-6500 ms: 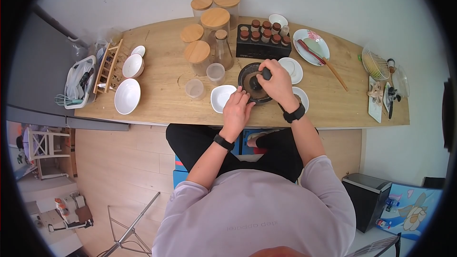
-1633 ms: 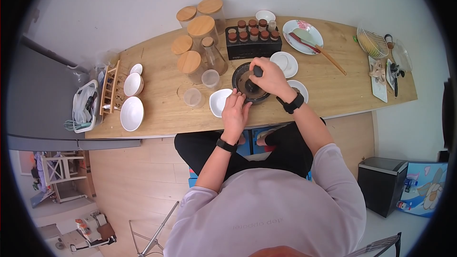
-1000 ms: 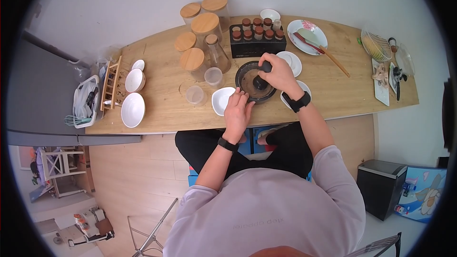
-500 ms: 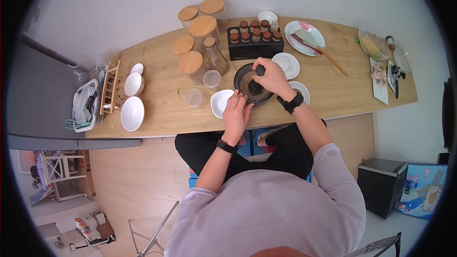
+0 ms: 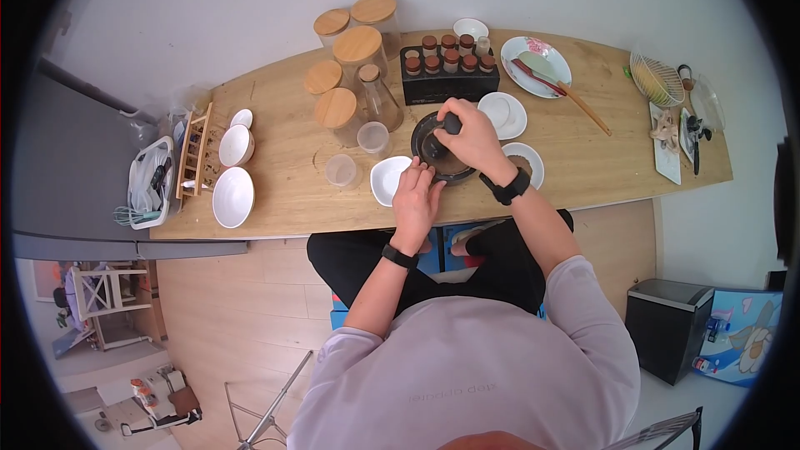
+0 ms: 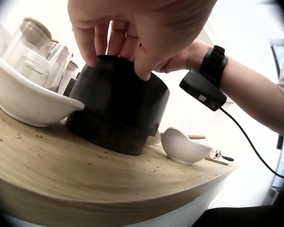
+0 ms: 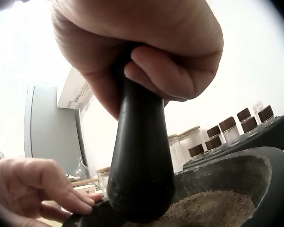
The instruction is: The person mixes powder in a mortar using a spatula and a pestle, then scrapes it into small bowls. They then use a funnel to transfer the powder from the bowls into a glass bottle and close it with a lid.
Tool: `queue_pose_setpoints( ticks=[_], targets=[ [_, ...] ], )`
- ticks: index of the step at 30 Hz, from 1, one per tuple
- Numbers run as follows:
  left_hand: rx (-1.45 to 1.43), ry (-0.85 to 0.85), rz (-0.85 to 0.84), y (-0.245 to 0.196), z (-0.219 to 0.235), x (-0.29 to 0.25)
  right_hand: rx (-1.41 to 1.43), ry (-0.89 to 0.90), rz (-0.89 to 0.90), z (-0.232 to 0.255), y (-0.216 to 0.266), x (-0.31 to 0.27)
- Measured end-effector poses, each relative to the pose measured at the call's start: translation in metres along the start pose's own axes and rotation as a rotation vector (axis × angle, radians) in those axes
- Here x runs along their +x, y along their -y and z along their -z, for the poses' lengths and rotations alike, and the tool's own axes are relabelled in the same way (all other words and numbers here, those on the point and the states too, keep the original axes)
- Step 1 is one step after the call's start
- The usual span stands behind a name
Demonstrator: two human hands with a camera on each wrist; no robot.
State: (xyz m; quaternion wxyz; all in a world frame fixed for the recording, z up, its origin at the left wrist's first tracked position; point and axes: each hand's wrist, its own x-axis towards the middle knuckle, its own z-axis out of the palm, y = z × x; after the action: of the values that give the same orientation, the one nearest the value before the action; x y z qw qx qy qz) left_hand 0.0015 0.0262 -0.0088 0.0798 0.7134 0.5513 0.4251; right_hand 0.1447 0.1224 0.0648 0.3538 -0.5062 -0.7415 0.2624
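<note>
A black mortar (image 6: 118, 106) stands near the table's front edge, with coarse brown powder (image 7: 213, 208) inside. My right hand (image 5: 471, 140) grips the upper part of a black pestle (image 7: 142, 156), fingers wrapped round it. The pestle's thick end is down in the mortar, leaning to the left side of the bowl in the head view. My left hand (image 5: 415, 198) holds the mortar's near left rim, fingertips over the edge and thumb on the outer wall. Left of the mortar is a white square bowl (image 5: 385, 192); to its right, partly under my right wrist, sits a white dish (image 5: 536, 173) holding brown bits.
Wood-lidded glass jars (image 5: 337, 108), a corked bottle (image 5: 382, 104) and two clear cups (image 5: 340, 171) stand left of the mortar. Behind it are a black spice rack (image 5: 450, 87) and white saucers (image 5: 517, 121). A floral plate (image 5: 510, 58) with a spatula (image 5: 587, 112) lies right; white bowls (image 5: 233, 197) left.
My right hand has swung the pestle round inside the mortar, rightward a second ago and now back to the left. My left hand stays on the rim; the camera has shifted slightly.
</note>
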Motion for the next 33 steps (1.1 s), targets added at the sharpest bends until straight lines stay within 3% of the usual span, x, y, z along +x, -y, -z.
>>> queue_pose_setpoints(
  ticks=[4, 8, 15, 18, 25, 29, 33],
  targets=[
    [0.0, 0.008, -0.004, -0.001, 0.002, 0.002, -0.023, 0.048, -0.03, -0.003, -0.014, 0.004],
    [0.005, -0.005, -0.004, 0.001, 0.0, -0.001, -0.032, -0.108, -0.024, 0.011, -0.008, 0.005],
    [0.009, 0.003, 0.006, 0.0, 0.001, 0.0, -0.156, 0.011, -0.021, 0.006, -0.014, 0.006],
    [0.013, 0.012, -0.009, 0.001, 0.001, 0.0, -0.106, -0.086, 0.009, 0.011, -0.005, 0.005],
    [0.016, 0.012, -0.004, 0.002, 0.002, -0.001, -0.138, -0.053, 0.036, -0.001, -0.014, 0.006],
    [0.003, -0.002, 0.007, 0.001, 0.0, -0.002, -0.086, -0.161, 0.036, 0.001, -0.007, 0.009],
    [0.008, 0.001, -0.002, 0.002, 0.0, 0.0, -0.127, -0.03, 0.047, -0.008, -0.016, 0.01]
  ],
)
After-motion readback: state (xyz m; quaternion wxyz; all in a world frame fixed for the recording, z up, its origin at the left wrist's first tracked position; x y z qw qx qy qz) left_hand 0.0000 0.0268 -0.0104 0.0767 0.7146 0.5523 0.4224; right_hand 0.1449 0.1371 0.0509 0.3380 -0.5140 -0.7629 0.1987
